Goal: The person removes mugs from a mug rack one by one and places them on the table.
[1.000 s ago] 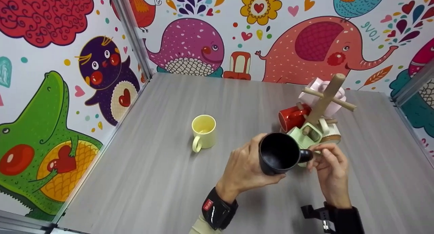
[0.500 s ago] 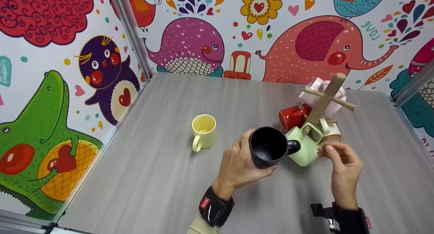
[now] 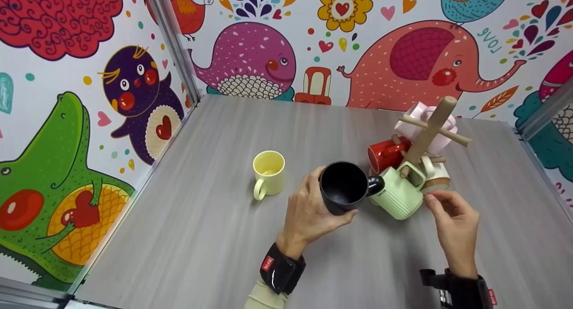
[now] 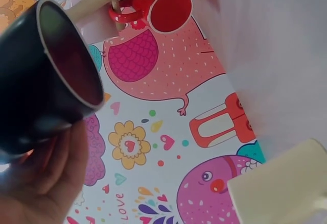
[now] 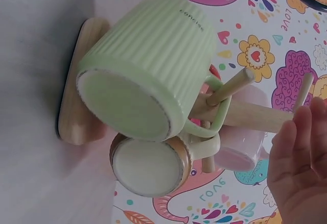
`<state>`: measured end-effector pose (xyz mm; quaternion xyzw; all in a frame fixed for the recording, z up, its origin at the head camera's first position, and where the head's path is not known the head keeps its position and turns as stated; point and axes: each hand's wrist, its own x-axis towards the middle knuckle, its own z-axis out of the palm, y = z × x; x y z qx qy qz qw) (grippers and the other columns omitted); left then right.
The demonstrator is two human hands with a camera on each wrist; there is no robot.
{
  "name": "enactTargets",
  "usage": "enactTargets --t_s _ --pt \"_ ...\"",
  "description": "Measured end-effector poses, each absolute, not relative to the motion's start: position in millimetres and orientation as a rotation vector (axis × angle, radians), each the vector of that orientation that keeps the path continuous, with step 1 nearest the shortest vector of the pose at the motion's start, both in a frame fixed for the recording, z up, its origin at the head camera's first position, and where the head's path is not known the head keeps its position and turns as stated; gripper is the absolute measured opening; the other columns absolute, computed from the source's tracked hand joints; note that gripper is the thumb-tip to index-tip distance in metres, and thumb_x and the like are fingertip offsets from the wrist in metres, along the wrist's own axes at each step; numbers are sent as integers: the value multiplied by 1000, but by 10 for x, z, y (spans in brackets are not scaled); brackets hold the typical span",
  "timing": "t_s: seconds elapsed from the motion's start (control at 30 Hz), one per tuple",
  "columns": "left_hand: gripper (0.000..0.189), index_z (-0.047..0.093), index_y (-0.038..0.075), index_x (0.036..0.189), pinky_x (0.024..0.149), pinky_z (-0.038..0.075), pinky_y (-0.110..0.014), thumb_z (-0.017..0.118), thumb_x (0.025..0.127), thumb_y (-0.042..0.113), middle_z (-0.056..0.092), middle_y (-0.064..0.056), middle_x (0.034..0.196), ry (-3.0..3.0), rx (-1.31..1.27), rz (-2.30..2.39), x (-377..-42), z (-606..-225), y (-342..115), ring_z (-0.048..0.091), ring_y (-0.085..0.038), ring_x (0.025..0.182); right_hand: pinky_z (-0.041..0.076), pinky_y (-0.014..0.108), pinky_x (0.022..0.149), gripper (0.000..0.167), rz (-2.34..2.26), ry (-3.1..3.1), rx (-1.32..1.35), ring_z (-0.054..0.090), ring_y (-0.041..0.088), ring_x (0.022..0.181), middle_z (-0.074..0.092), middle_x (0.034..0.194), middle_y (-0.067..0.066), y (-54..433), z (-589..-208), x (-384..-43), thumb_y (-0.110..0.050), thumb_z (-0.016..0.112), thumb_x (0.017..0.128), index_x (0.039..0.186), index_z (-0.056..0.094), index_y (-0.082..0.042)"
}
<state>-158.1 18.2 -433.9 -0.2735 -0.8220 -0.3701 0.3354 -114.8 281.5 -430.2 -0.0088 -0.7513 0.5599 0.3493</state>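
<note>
My left hand (image 3: 306,215) grips a black mug (image 3: 329,201) around its body, holding it above the table with its mouth tilted up and its handle to the right. Just right of it a ribbed light green mug (image 3: 397,199) hangs by its handle from a peg of the wooden mug tree (image 3: 421,143). Beside that mug is my right hand (image 3: 459,228), fingers loosely bent and nothing in them. In the right wrist view, a gap separates its fingertips (image 5: 286,132) from the green mug (image 5: 148,66).
Other pegs of the mug tree carry a red mug (image 3: 386,157), a white and brown mug (image 3: 438,179) and pink mugware (image 3: 412,121). A yellow mug (image 3: 271,179) stands upright on the grey table (image 3: 188,210), left of the hands. Printed walls (image 3: 309,13) border the table.
My left hand has moved left with the black mug. My right hand has drawn away to the right from that mug's handle. The green mug, partly covered earlier, shows more fully.
</note>
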Motion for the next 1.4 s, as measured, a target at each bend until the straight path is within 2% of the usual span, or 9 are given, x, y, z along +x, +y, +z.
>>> enactTargets --t_s 0.2,0.4,0.93,1.27,1.4 --pt "91 47 -3 130 73 59 -36 91 64 41 67 -17 113 -2191 -666 -969 -1623 -4385 156 68 -27 95 45 12 60 5 1302 -2028 -13 62 0 63 66 70 -8 2853 -4344 -1145 18 67 86 89 70 15" --pt "92 47 -3 130 76 59 -38 92 63 39 66 -17 113 -2233 -632 -969 -1671 -4415 140 68 -29 97 43 8 63 9 1130 -2078 55 57 -7 64 66 72 -12 2898 -4365 -1152 19 70 81 86 72 11" --pt "91 46 -3 131 82 58 -42 93 63 34 65 -19 119 -2340 -533 -1041 -1837 -4555 156 67 -31 103 42 9 67 13 1007 -2094 145 55 -10 68 68 70 6 2948 -4413 -1155 17 70 79 81 75 5" --pt "88 46 -4 129 82 57 -43 92 61 29 65 -21 116 -2384 -467 -1048 -1998 -4707 139 66 -33 103 42 8 65 14 986 -2140 127 55 -11 66 68 71 1 2966 -4410 -1144 19 71 77 80 73 6" --pt "88 46 -4 129 81 57 -44 92 62 29 65 -22 116 -2404 -441 -1048 -2060 -4778 130 66 -34 103 42 8 65 14 975 -2171 128 54 -11 66 70 72 7 2968 -4409 -1137 18 72 77 81 74 5"
